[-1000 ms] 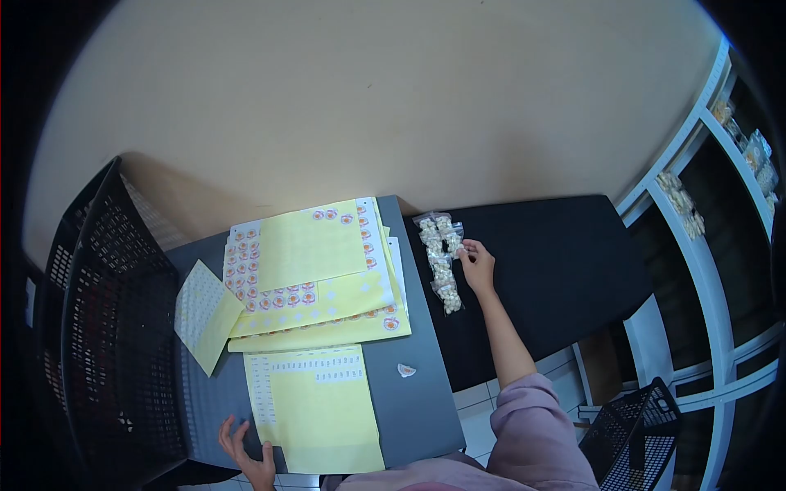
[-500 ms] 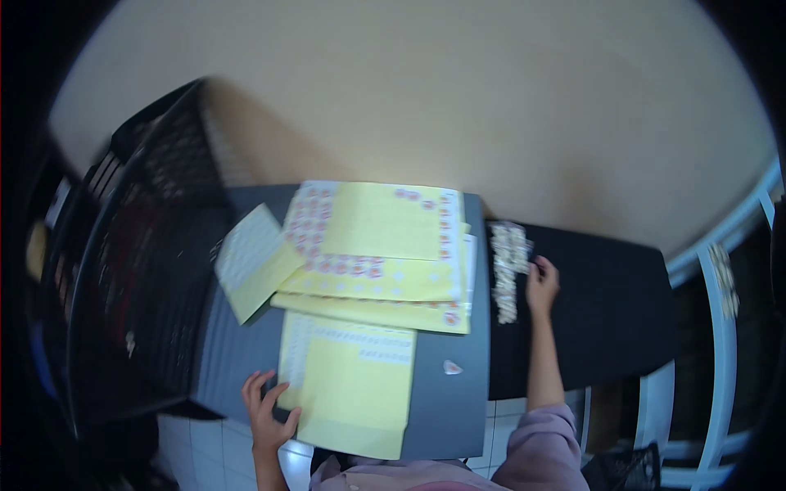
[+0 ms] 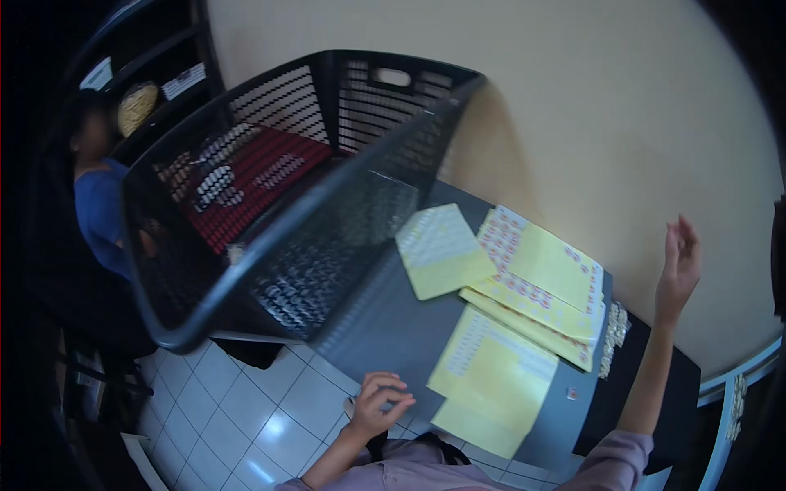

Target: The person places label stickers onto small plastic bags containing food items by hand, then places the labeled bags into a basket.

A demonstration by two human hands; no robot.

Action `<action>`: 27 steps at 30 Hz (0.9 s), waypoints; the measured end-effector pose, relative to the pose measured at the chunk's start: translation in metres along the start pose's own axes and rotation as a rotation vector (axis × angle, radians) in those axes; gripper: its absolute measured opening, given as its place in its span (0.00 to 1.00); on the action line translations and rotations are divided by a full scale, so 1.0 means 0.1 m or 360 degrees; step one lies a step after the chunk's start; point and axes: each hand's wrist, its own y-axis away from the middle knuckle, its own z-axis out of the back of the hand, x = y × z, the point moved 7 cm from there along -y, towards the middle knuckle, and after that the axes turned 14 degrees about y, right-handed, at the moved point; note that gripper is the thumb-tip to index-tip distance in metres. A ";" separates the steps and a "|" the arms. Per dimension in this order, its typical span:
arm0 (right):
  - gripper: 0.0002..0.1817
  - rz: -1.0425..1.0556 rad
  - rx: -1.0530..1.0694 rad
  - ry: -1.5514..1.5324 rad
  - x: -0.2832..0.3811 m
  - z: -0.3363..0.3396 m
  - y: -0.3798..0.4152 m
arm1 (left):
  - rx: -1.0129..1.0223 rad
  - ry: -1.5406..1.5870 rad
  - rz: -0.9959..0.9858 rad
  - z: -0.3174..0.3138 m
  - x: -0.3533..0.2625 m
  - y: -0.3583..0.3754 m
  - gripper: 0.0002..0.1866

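Observation:
My left hand (image 3: 378, 403) is off the table's front edge, left of the lower yellow sheets (image 3: 495, 372), with bent fingers apart and nothing visible in it. My right hand (image 3: 681, 266) is raised at the right against the wall, fingers stretched up and holding nothing I can see. Below and left of it, a row of small pale packets (image 3: 612, 340) lies on a black surface. Yellow sheets with rows of red stickers (image 3: 540, 274) are stacked on the grey table (image 3: 372, 319). A small red-and-white piece (image 3: 571, 394) lies near the table's right side.
A large black slatted basket (image 3: 237, 286) stands at the left, with a dark red item (image 3: 270, 176) inside. A separate yellow sheet (image 3: 446, 254) lies between basket and stack. Beyond the basket is a person in a blue top (image 3: 100, 209), near shelves.
The view has swung left, showing more of the basket and the other person. My right hand has risen away from the packets. My left hand has moved away from the lower yellow sheets.

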 end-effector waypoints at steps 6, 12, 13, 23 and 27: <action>0.14 0.1129 0.0549 -0.0110 3.02 -1.11 -0.35 | -0.0297 -0.0170 0.0158 1.38 0.13 0.45 0.18; 0.12 0.1951 0.1306 0.0162 4.74 -2.67 0.25 | -0.0861 -0.0614 0.0564 3.04 0.08 1.10 0.12; 0.12 0.1988 0.1518 0.0369 4.87 -2.91 0.41 | -0.0939 -0.0676 0.0616 3.24 0.02 1.19 0.10; 0.18 0.2461 0.2221 0.1371 5.23 -4.40 1.58 | -0.1285 -0.0823 0.0989 3.82 -0.02 2.12 0.08; 0.16 0.2333 0.2278 0.0812 5.17 -4.70 1.91 | -0.1327 -0.0694 0.1196 3.69 0.10 2.33 0.06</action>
